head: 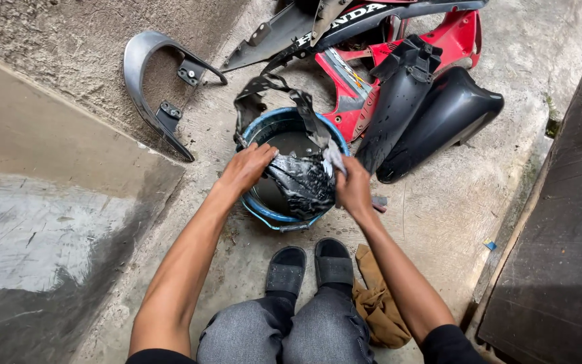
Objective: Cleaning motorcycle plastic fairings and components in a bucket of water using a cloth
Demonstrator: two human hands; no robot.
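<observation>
Over the blue bucket (pixel 257 205), the left hand (pixel 247 166) lies curled on a soapy black plastic panel (pixel 299 180) (wet, resting across the bucket's rim). The right hand (pixel 353 189), at the bucket's right edge, pinches a pale cloth (pixel 335 158) against it.

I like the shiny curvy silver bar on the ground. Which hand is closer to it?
Left. The left hand grips the soapy black panel over the blue bucket, on the side toward the silver grab bar. The right hand holds the panel's far edge, farther away.
</observation>
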